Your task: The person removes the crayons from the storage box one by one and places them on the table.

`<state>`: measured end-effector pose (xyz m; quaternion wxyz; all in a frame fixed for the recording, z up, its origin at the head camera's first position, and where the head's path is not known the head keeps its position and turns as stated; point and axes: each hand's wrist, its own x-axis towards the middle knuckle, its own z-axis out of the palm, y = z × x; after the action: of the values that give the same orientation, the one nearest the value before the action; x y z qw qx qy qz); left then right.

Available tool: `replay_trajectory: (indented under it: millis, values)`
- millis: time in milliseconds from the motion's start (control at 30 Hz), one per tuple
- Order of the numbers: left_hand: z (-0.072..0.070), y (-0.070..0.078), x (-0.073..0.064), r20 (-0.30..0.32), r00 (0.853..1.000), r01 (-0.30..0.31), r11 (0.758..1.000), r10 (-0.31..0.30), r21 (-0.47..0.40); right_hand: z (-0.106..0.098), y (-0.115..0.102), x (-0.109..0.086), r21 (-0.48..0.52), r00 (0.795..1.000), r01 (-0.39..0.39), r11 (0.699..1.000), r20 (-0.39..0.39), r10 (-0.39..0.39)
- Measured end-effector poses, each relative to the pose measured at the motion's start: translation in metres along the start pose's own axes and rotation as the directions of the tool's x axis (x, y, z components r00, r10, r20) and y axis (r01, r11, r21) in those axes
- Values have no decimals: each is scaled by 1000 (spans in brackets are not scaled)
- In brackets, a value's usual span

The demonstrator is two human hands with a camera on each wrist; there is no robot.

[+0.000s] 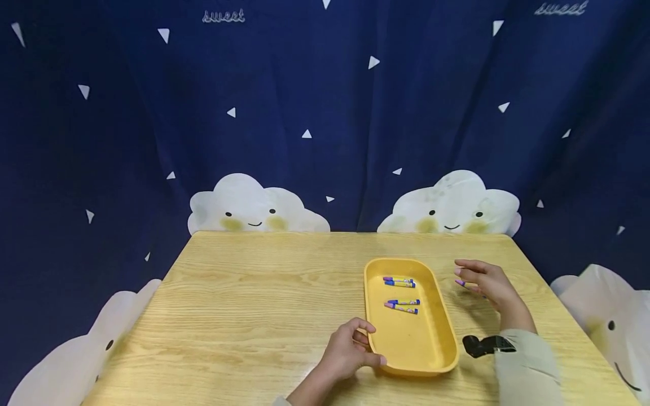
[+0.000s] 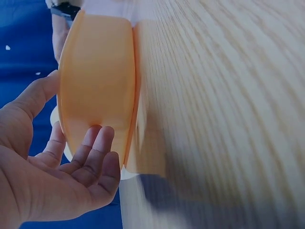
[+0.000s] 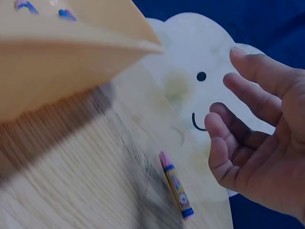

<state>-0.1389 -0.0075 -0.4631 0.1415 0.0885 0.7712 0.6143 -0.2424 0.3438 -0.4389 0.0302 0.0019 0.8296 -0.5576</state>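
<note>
Item 1: loose crayon (image 3: 177,187), pink-tipped, blue-banded; lies on the bench (image 1: 244,293) at the 2 o'clock side of the yellow tray (image 1: 411,341). Long axis slanting, tip toward 10 o'clock in the head view, toward 11 in the right wrist view.

Item 2: yellow tray, long axis near 12 to 6, near end leaning toward 5. Its raised side wall stands between the loose crayon and the contents.

Item 3: upper crayon pair (image 1: 400,284), in the tray, side by side, tips at 9 o'clock.

Item 4: lower crayon pair (image 1: 404,308), in the tray, tips toward 9, blunt ends fanned apart.

Hands: left hand (image 1: 347,349) grips the tray rim at 7 to 8 o'clock; right hand (image 1: 490,282) spread over the loose crayon, fingers loosely bent, holding nothing.

Surroundings: navy curtain (image 1: 284,84) with clouds at the bench's 12 o'clock; black wrist mount (image 1: 490,345) by the right sleeve.

Obscured: loose crayon partly behind right fingers in the head view; label print illegible; tray cut off in the right wrist view.
</note>
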Motion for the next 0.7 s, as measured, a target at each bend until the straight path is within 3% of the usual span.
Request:
replay_trajectory:
  millis: [300, 567, 700]
  values:
    - [-1, 0, 0, -2, 1000, -10, 1000, 10, -5, 20, -19, 3, 14, 998, -41, 999, 57, 40]
    - [-1, 0, 1, -9, 1000, -10, 1000, 10, -23, 35, -29, 11, 32, 993, -28, 999, 113, 24]
    - [1, 0, 1, -10, 1000, -4, 1000, 4, -28, 45, -34, 13, 36, 984, 4, 999, 178, -11]
